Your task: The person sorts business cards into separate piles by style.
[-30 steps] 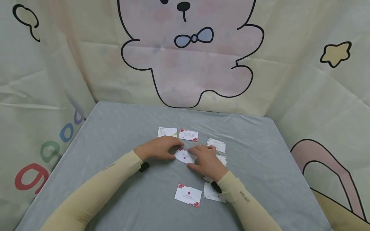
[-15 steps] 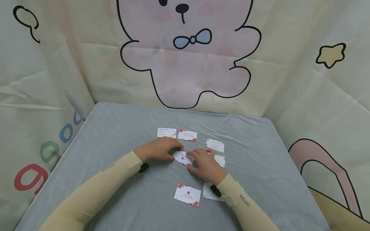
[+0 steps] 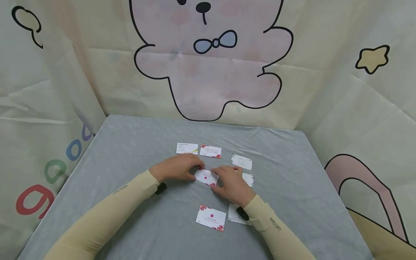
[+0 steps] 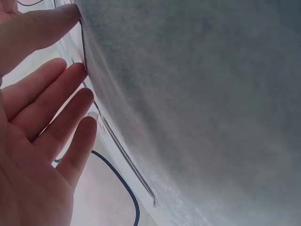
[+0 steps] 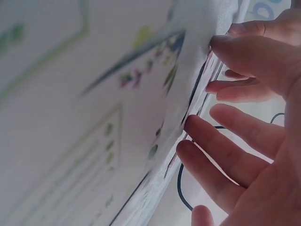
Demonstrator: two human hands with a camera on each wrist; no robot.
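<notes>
A white card with a red dot and flower corners [image 3: 206,177] lies mid-table between my two hands. My left hand [image 3: 177,168] grips its left end, fingers curled over the edge. In the left wrist view the thumb [image 4: 51,23] and fingertips [image 4: 84,101] touch the thin card edge against the grey cloth. My right hand [image 3: 231,183] pinches the right end, thumb at the near edge and fingers at the far edge. The right wrist view shows the thumb [image 5: 244,52] and fingers [image 5: 211,136] at a card's edge.
More cards lie around on the grey tablecloth [image 3: 130,151]: two side by side at the back [image 3: 186,148] [image 3: 210,151], two on the right [image 3: 242,161] [image 3: 248,179], a flowered one in front [image 3: 211,218], and one partly under my right wrist [image 3: 234,215]. Printed fabric walls enclose the table.
Both hands stay on the same card. My right hand has crept slightly left over it, and the card has shifted a little to the left.
</notes>
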